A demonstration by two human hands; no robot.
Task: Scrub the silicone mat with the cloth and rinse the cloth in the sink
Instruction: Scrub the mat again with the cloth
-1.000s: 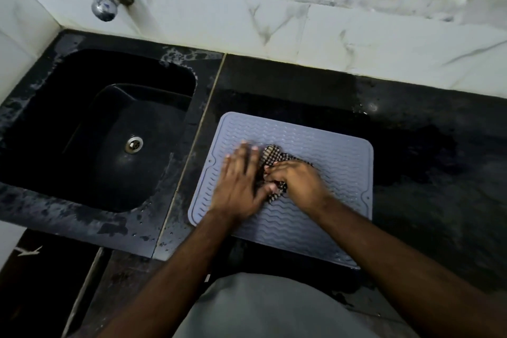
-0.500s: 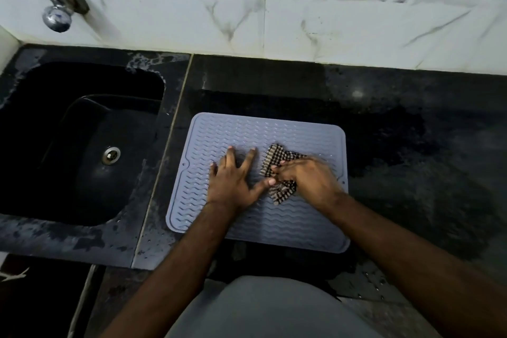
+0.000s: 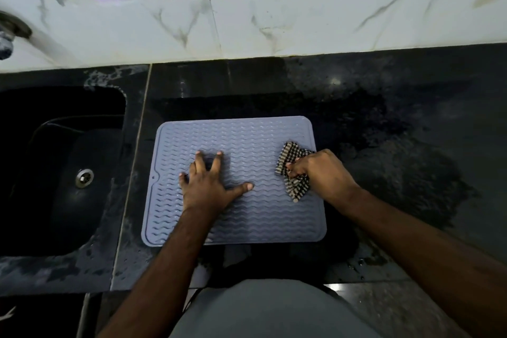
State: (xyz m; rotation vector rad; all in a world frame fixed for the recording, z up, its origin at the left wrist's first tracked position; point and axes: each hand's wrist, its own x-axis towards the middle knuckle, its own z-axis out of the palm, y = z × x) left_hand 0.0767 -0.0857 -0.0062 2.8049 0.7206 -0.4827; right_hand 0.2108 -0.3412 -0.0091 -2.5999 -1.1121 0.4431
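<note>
Right hand [image 3: 322, 173] is clamped around the bunched checked cloth [image 3: 292, 173], fingers curled over it, right at the right edge of the silicone mat [image 3: 247, 217]. Left hand [image 3: 208, 186] lies flat on the left half of the mat, fingers spread and straight, pinning it to the black counter [image 3: 411, 145].

Here's the worry: the counter looks wet, and that mat is light. If the flat palm lifts or eases off, a hard scrub stroke could drag the whole mat sideways or ruck it up. And with the cloth this close to the right edge, a stroke further right would likely run it off onto the counter, picking up grime.

Where things lie: the cloth pokes out on the far and near sides of the gripping fist, well apart from the pinning hand. The sink [image 3: 120, 173] sits left of the mat, beyond the flat hand, so the rinse means carrying the cloth across.
</note>
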